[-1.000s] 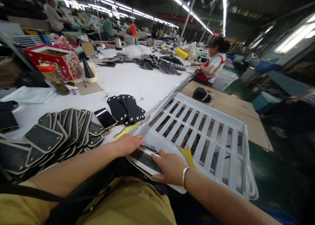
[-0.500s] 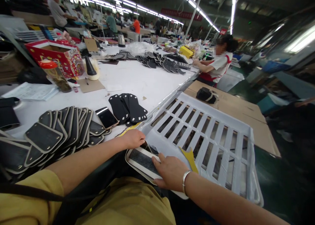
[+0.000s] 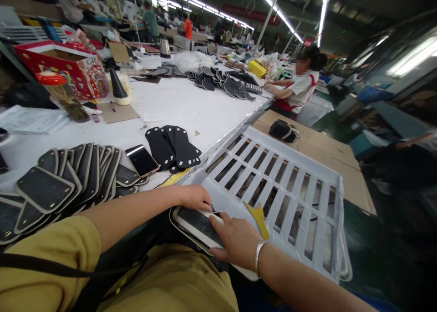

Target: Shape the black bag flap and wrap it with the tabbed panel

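Observation:
A black panel with a pale border (image 3: 196, 222) lies low in front of me, at the near corner of the white slatted plastic crate (image 3: 218, 186). My right hand (image 3: 235, 239) grips its right part, with fingers across the top. At the panel's far edge, my left hand (image 3: 197, 197) is closed in a pinch. What sits between those fingertips is hidden. A small dark bit shows between the two hands. Left of them, a fanned pile of black pale-edged panels with metal studs (image 3: 46, 189) covers the table's near side.
A phone (image 3: 141, 160) lies beside several black shaped pieces (image 3: 175, 145) on the white table (image 3: 164, 104). A yellow piece (image 3: 258, 218) rests on the crate. Cardboard (image 3: 327, 157) lies beyond it. A co-worker (image 3: 297, 86) is at the table's far right. A red box (image 3: 68, 68) and bottle (image 3: 64, 95) stand left.
My left hand has moved right and slightly down, closer to my right hand. The right hand keeps its hold on the panel. The whole view has shifted a little.

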Available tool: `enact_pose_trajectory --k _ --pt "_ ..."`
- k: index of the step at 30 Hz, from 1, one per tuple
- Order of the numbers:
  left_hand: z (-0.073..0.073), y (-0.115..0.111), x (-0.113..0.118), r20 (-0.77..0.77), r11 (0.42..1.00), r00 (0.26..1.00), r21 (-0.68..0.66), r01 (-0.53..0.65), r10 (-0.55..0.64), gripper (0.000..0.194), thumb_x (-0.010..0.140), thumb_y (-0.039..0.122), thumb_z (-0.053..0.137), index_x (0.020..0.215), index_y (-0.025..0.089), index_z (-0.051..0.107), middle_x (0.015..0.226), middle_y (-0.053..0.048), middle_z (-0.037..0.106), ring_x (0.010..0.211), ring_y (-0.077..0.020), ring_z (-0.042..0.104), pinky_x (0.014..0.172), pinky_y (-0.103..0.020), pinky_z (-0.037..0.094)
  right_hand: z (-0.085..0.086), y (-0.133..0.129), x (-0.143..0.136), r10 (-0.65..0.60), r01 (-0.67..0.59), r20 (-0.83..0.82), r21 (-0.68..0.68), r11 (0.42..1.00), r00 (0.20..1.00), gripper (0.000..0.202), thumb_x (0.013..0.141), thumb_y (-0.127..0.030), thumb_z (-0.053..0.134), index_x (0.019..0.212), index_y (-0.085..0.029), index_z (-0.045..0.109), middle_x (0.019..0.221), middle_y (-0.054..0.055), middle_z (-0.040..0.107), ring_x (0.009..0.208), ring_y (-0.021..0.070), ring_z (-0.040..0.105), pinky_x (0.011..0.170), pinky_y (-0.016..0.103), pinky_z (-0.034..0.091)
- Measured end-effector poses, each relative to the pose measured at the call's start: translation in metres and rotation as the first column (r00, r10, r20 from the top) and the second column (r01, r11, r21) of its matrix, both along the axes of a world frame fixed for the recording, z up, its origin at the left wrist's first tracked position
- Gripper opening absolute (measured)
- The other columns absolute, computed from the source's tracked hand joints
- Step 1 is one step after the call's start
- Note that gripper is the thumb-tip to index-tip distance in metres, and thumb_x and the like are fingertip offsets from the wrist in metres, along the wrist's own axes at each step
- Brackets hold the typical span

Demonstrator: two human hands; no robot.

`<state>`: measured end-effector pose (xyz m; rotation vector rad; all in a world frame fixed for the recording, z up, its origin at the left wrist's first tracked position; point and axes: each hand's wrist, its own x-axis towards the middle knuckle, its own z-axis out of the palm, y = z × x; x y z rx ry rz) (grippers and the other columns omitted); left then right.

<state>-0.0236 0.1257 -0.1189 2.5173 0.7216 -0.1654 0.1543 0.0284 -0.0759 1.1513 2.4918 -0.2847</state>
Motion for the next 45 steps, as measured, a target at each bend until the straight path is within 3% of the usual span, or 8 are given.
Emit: enact_pose_trajectory --k 8,17,20,22,24,26,31,45 --pt "-0.016 0.01 0.006 0.035 0.982 0.988 0.102 -0.156 0.153 0.033 0.089 0.033 0.043 0.072 0.015 0.064 0.077 -0.007 0.066 0.071 -0.0187 0.056 0.06 -0.027 0.033 -0.004 0.014 0.005 0.077 -0.078 -0.02 -0.06 0.995 0.997 0.071 0.07 -0.06 0.056 0.128 -0.02 0.045 0.113 0.014 0.056 0.077 0.0284 0.064 0.063 0.039 0.05" --pt "-0.013 0.016 -0.004 0.069 0.98 0.981 -0.099 -0.174 0.182 0.035 0.087 0.037 0.045 0.065 0.014 0.062 0.06 0.001 0.056 0.058 -0.0105 0.046 0.054 -0.022 0.031 -0.009 0.027 -0.005 0.031 -0.03 0.04 -0.019 0.999 0.999 0.064 0.069 -0.053 0.061 0.124 -0.024 0.048 0.109 0.012 0.055 0.077 0.0281 0.064 0.06 0.037 0.048" --pt "-0.003 0.012 -0.016 0.159 0.937 0.947 -0.263 -0.232 0.279 0.046 0.092 0.043 0.032 0.076 0.014 0.064 0.069 0.0 0.061 0.063 -0.0107 0.051 0.059 -0.021 0.037 -0.01 0.016 -0.006 -0.003 0.004 0.024 -0.026 1.0 1.0 0.064 0.071 -0.048 0.062 0.127 -0.023 0.044 0.112 0.013 0.053 0.079 0.0274 0.063 0.061 0.036 0.048" --pt "0.007 -0.005 -0.029 0.289 0.938 0.9 -0.213 -0.272 0.327 0.05 0.093 0.046 0.027 0.086 0.014 0.063 0.081 -0.003 0.063 0.074 -0.0123 0.055 0.07 -0.022 0.039 -0.009 0.011 -0.003 -0.024 0.024 0.004 -0.028 0.999 1.0 0.066 0.072 -0.046 0.061 0.131 -0.023 0.04 0.114 0.013 0.052 0.081 0.0272 0.063 0.064 0.037 0.048" --pt "0.015 -0.033 -0.044 0.362 0.962 0.894 -0.031 -0.271 0.264 0.045 0.091 0.051 0.034 0.089 0.016 0.062 0.083 -0.004 0.062 0.08 -0.0144 0.054 0.075 -0.026 0.039 -0.01 0.008 0.0 -0.041 0.04 -0.011 -0.021 0.999 0.999 0.067 0.074 -0.044 0.06 0.133 -0.022 0.037 0.116 0.014 0.051 0.083 0.0277 0.062 0.066 0.038 0.049" --pt "0.012 -0.065 -0.059 0.307 0.978 0.95 0.175 -0.116 0.057 0.042 0.083 0.057 0.048 0.082 0.017 0.061 0.079 -0.005 0.06 0.078 -0.0171 0.051 0.073 -0.029 0.038 -0.011 0.008 0.0 -0.048 0.048 -0.017 -0.009 0.999 0.999 0.066 0.074 -0.045 0.059 0.132 -0.022 0.038 0.116 0.015 0.051 0.084 0.0284 0.062 0.066 0.038 0.049" --pt "-0.015 -0.111 -0.075 0.087 0.858 0.994 0.514 0.008 -0.061 0.016 0.09 0.016 0.042 0.088 0.017 0.057 0.088 -0.005 0.06 0.08 -0.0184 0.049 0.074 -0.034 0.037 -0.014 0.013 -0.002 -0.04 0.04 0.005 0.001 0.999 0.999 0.064 0.072 -0.052 0.059 0.128 -0.025 0.044 0.112 0.013 0.053 0.078 0.0281 0.063 0.062 0.038 0.049" --pt "-0.005 -0.088 -0.064 0.082 0.931 0.978 0.332 0.153 -0.19 0.009 0.085 0.015 0.049 0.088 0.018 0.057 0.108 -0.004 0.062 0.086 -0.0176 0.053 0.075 -0.03 0.042 -0.01 0.012 -0.006 0.004 -0.004 -0.003 0.011 1.0 1.0 0.063 0.068 -0.053 0.062 0.12 -0.021 0.049 0.105 0.013 0.056 0.075 0.0284 0.065 0.057 0.037 0.052"
